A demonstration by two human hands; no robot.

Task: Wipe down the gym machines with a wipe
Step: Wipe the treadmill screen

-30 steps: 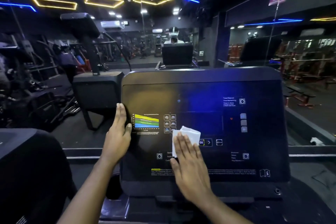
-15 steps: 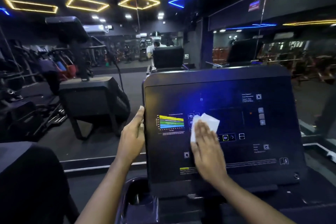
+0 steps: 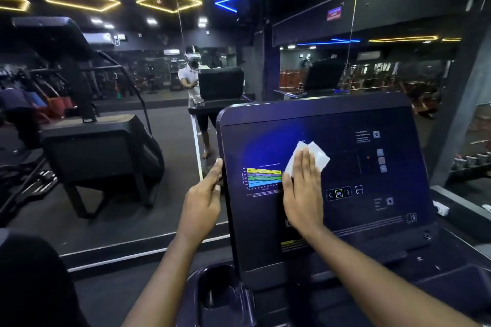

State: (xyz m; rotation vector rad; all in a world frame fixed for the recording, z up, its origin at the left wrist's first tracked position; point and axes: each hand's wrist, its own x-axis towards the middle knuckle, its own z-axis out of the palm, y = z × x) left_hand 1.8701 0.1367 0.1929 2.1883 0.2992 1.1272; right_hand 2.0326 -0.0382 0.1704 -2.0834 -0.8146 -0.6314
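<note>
Right hand (image 3: 301,188) flat, fingers straight, presses wipe (image 3: 316,156) onto console (image 3: 372,223) screen, upper-middle, just right of coloured chart (image 3: 263,176). Flat palm likely spreads pressure so wipe stays in full contact. Left hand (image 3: 203,199) grips console's left edge, fingers curled round rim, probably bracing panel against push. Right part with buttons (image 3: 338,193) looks yet to be covered. Cup holder (image 3: 218,287) below, untouched.

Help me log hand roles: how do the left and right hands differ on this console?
The left hand curls round the console at its left edge; the right hand lies flat on its face. The right hand presses a white wipe; the left hand has none. Both touch the console.
</note>
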